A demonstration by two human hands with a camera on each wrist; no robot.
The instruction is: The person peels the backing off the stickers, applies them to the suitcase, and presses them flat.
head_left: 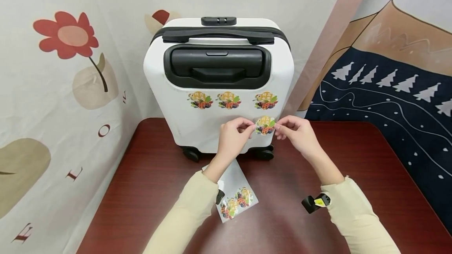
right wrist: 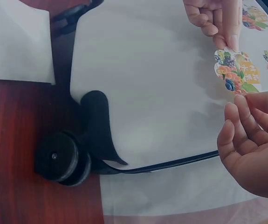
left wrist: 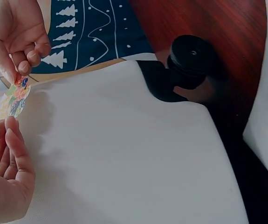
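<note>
Between both hands a fruit-patterned sticker point(head_left: 265, 125) is stretched before the front of a white suitcase point(head_left: 201, 126). My left hand point(head_left: 234, 135) pinches its left edge, and my right hand point(head_left: 297, 133) pinches its right edge. The sticker point(right wrist: 238, 72) looks held off the shell in the wrist views, tilted against it. Three like stickers are on the suitcase in a row under the handle recess: a left one point(head_left: 200, 100), a middle one point(head_left: 228, 100) and a right one point(head_left: 266, 100), the last directly above the held sticker.
A sticker sheet point(head_left: 243, 203) with fruit stickers lies on the dark red table point(head_left: 282, 222), partly under the left forearm. The suitcase stands on black wheels point(head_left: 264, 153) near the table's back. Printed cloth point(head_left: 385, 101) hangs behind and at the sides.
</note>
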